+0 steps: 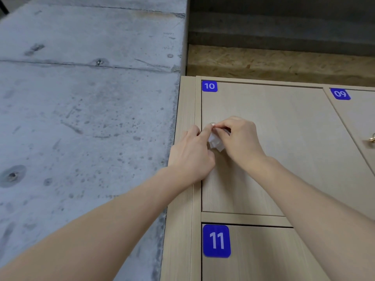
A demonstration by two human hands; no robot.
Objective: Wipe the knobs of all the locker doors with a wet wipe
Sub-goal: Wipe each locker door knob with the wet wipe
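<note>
Your wet wipe [216,141] is a small white crumpled wad, hanging down from the silver knob [212,124] at the left edge of locker door 10 [284,138]. Your right hand [240,138] pinches its top against the knob; your left hand [191,155] curls beside it, index finger touching the wipe. The pale wood lockers stand against a grey concrete wall [81,98] on the left; door 11 [263,256] sits below.

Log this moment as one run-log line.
step: wiping locker 10 knob | right hand: pinches wet wipe at knob | left hand: finger touches knob | locker 09 knob: untouched
</note>
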